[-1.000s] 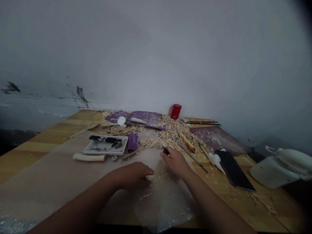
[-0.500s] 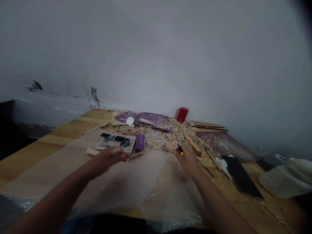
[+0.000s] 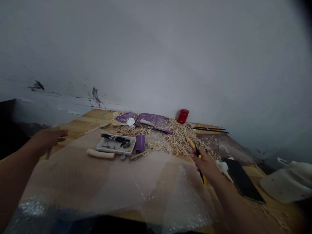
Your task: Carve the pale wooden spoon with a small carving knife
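Observation:
My left hand (image 3: 50, 138) is raised over the table's left side. It is closed around what looks like a pale wooden piece (image 3: 48, 154), mostly hidden, with an end showing below the palm. My right hand (image 3: 206, 164) grips a black and yellow knife (image 3: 198, 156), its handle slanting through the fingers, beside the wood shavings (image 3: 180, 139). Between the hands, a curved pale piece of wood (image 3: 101, 154) lies in front of a white tray (image 3: 115, 150) holding a black pen-like tool (image 3: 115, 137) and small metal bits. A small round disc (image 3: 123, 157) sits near the tray.
Clear plastic sheeting (image 3: 102, 182) covers the table's front. Purple sheets (image 3: 153, 119), a purple strip (image 3: 140, 143) and a red can (image 3: 183, 116) stand or lie among the shavings. At right are a black flat slab (image 3: 243, 180) and a whitish pot (image 3: 285, 183). A wall closes the back.
My left hand has moved from beside the tray far to the left, uncovering the curved wood and the disc. My right hand has shifted right and nearer, still holding the knife.

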Motion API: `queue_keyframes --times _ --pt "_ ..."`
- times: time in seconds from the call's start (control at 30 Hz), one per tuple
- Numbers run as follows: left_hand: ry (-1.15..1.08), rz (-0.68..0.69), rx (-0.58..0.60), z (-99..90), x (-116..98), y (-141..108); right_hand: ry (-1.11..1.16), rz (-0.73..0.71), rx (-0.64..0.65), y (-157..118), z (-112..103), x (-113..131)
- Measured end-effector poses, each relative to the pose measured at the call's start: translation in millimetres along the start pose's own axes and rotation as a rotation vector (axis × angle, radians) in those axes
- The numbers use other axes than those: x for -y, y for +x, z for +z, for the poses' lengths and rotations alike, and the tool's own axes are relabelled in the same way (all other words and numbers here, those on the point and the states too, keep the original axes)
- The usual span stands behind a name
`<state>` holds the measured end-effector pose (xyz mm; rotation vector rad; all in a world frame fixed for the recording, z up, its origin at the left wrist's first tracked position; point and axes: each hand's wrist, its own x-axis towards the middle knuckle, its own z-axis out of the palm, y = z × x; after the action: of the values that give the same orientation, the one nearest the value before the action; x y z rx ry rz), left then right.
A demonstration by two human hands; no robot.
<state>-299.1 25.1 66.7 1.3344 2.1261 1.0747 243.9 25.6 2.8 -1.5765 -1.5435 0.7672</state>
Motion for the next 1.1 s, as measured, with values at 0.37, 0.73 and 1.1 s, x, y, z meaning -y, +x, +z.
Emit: queue_keyframes --times 0.37,0.73,1.1 --pt "-0.082 0.274 0.76 128.1 -109 -112 -0.047 -0.204 0.217 -6 29 36" --pt "-0.55 0.283 1.034 203.8 -160 -145 -0.658 -0.537 0.123 -3 41 73" --pt "-0.746 0.139 0.953 231.5 -142 -137 -0.881 -0.569 0.155 15 56 73"
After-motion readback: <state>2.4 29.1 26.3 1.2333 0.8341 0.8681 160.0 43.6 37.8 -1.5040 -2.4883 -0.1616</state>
